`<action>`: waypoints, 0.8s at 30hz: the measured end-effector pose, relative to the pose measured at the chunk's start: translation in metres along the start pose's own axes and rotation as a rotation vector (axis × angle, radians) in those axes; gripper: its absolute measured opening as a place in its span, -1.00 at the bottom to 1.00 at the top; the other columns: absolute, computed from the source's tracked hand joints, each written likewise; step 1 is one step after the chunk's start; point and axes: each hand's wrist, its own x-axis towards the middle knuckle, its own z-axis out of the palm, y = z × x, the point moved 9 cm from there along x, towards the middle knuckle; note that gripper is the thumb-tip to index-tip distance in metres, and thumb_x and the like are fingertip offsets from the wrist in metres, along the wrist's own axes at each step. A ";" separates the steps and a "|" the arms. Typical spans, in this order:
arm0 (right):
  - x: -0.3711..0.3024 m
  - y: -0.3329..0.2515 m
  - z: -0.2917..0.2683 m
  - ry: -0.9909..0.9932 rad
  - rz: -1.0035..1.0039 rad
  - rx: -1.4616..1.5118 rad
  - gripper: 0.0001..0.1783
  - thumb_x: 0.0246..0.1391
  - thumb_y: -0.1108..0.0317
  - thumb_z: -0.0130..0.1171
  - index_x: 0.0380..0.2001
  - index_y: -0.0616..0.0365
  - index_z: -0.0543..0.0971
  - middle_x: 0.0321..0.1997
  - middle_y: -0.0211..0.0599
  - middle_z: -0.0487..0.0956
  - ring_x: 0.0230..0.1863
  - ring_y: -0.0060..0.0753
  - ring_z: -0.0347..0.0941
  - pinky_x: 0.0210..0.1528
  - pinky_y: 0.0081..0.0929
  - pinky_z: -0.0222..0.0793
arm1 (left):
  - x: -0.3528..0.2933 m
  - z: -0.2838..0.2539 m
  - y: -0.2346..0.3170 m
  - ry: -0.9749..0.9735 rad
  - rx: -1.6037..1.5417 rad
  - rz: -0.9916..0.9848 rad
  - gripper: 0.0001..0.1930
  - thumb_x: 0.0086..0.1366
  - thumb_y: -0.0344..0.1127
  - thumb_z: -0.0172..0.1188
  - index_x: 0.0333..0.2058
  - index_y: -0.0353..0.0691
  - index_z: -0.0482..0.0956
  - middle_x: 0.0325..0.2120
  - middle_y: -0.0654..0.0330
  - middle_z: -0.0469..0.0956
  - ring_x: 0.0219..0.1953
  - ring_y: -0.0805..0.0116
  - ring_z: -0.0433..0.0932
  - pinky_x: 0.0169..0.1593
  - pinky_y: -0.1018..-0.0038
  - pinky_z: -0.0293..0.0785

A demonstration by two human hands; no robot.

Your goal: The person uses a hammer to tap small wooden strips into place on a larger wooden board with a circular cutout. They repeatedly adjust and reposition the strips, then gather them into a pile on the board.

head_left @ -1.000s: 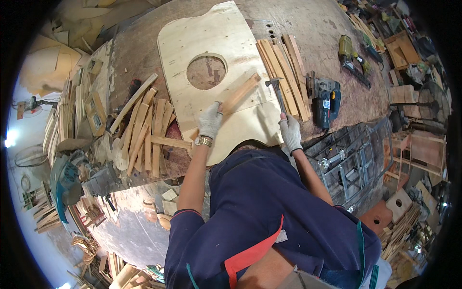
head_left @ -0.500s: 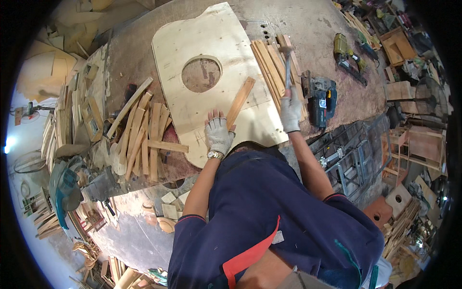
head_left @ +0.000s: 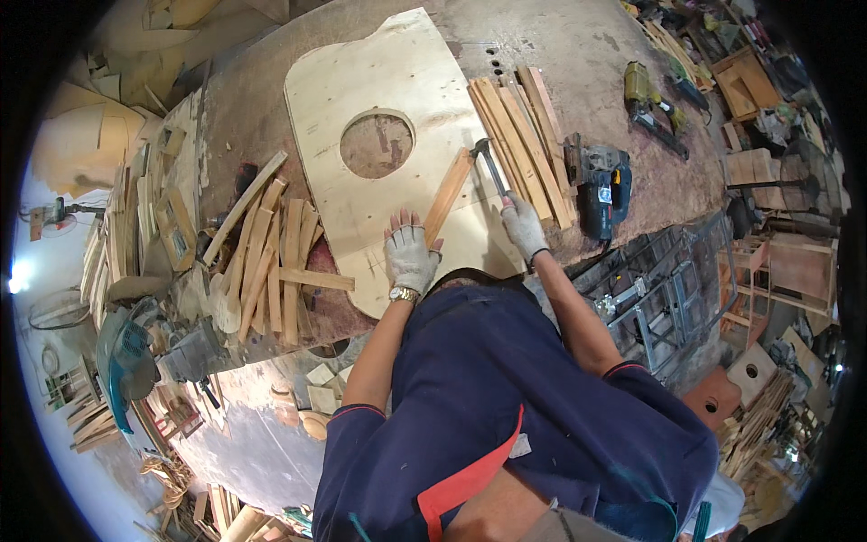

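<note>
A pale plywood board [head_left: 397, 81] with a round hole lies on the workbench. A short wooden strip [head_left: 449, 193] rests on it, just right of the hole. My left hand [head_left: 411, 256], in a white glove, presses flat on the board at the strip's near end. My right hand [head_left: 525, 227], also gloved, grips the handle of a hammer [head_left: 489, 163]; its head sits at the strip's far end, next to a stack of wooden slats [head_left: 519, 140].
A blue jigsaw [head_left: 601, 185] lies right of the slats, and a green power drill [head_left: 643, 95] farther back. Curved wooden pieces [head_left: 266, 262] pile up on the left. A teal power tool [head_left: 122, 352] sits at the lower left. Metal frames [head_left: 650, 298] stand beside the bench.
The right hand has taken the hammer from beside the slats and brought its head to the strip. The left hand let go of the strip and now lies flat on the board.
</note>
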 end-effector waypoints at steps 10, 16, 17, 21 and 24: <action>0.002 0.011 0.010 -0.138 0.129 0.123 -0.52 0.40 0.07 0.00 0.02 0.34 0.54 -0.50 -0.19 0.54 -0.45 -0.42 0.47 -0.37 -0.37 0.39 | -0.003 -0.009 0.003 0.110 -0.040 0.029 -0.23 0.31 0.07 0.17 0.33 -0.33 0.28 0.40 -0.16 0.19 0.44 -0.26 0.10 0.45 -0.10 -0.02; 0.001 -0.026 -0.032 0.129 -0.041 0.208 -0.50 0.41 0.04 0.00 -0.03 0.35 0.55 -0.57 -0.34 0.43 -0.50 -0.49 0.39 -0.42 -0.41 0.31 | -0.003 -0.003 0.008 0.062 -0.057 0.178 -0.61 0.17 -0.33 0.24 -0.01 -0.26 0.50 0.12 -0.07 0.54 0.20 -0.14 0.47 0.22 0.05 0.41; -0.001 -0.038 -0.038 0.134 -0.062 0.211 -0.51 0.41 0.04 -0.01 -0.09 0.35 0.55 -0.58 -0.35 0.42 -0.51 -0.49 0.37 -0.43 -0.40 0.30 | -0.001 -0.003 0.004 0.076 -0.076 0.167 -0.61 0.16 -0.35 0.23 -0.01 -0.26 0.50 0.12 -0.06 0.54 0.20 -0.09 0.48 0.22 0.08 0.41; -0.008 -0.042 -0.037 0.187 -0.083 0.241 -0.54 0.43 0.06 -0.05 -0.23 0.33 0.52 -0.60 -0.38 0.37 -0.53 -0.54 0.29 -0.48 -0.38 0.23 | 0.003 0.002 -0.004 0.117 -0.108 0.149 -0.62 0.16 -0.42 0.19 -0.01 -0.25 0.50 0.11 -0.04 0.56 0.21 0.01 0.49 0.21 0.17 0.43; -0.016 -0.017 -0.022 0.288 -0.101 0.181 -0.58 0.40 0.10 -0.03 -0.20 0.34 0.52 -0.56 -0.22 0.48 -0.47 -0.39 0.44 -0.39 -0.33 0.35 | 0.006 -0.005 -0.001 0.107 -0.104 0.132 -0.64 0.17 -0.43 0.17 -0.02 -0.24 0.51 0.09 -0.02 0.57 0.20 0.02 0.50 0.19 0.20 0.44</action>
